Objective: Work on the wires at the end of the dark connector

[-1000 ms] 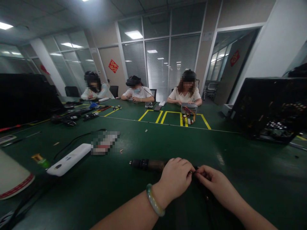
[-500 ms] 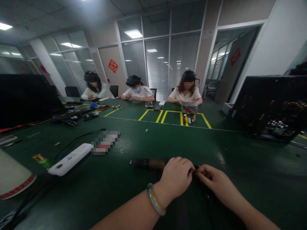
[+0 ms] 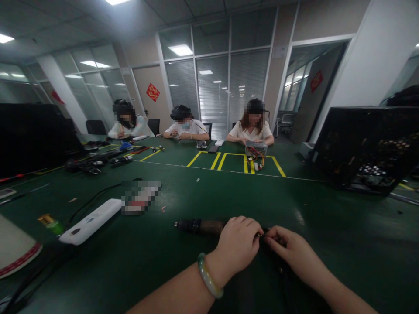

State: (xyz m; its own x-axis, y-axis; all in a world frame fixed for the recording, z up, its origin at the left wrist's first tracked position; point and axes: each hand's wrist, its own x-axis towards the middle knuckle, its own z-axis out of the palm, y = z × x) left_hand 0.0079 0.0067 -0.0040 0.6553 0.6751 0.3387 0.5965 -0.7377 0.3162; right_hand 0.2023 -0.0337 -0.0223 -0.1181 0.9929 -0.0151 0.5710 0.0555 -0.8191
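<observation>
A dark electric screwdriver (image 3: 209, 227) lies along the green tabletop, its black tip end pointing left. My left hand (image 3: 240, 240), with a jade-coloured bangle on the wrist, is wrapped around the screwdriver's rear end. Close beside it, my right hand (image 3: 291, 248) pinches a small black cable plug (image 3: 263, 237) between thumb and fingers, right at that rear end. The fingers hide whether plug and tool are joined. Below the right hand a dark cable (image 3: 281, 271) runs toward me.
To the left are a white power strip (image 3: 93, 222), a green bottle with a gold cap (image 3: 52, 224) and a cup (image 3: 16, 248). A black computer case (image 3: 363, 148) stands right. Across the table, three people sit near a power supply unit (image 3: 255, 149) and tangled cables (image 3: 87, 165).
The view has shifted slightly, so everything sits a little further left and lower. Both hands keep the same grips, fingertips still meeting at the screwdriver's rear end.
</observation>
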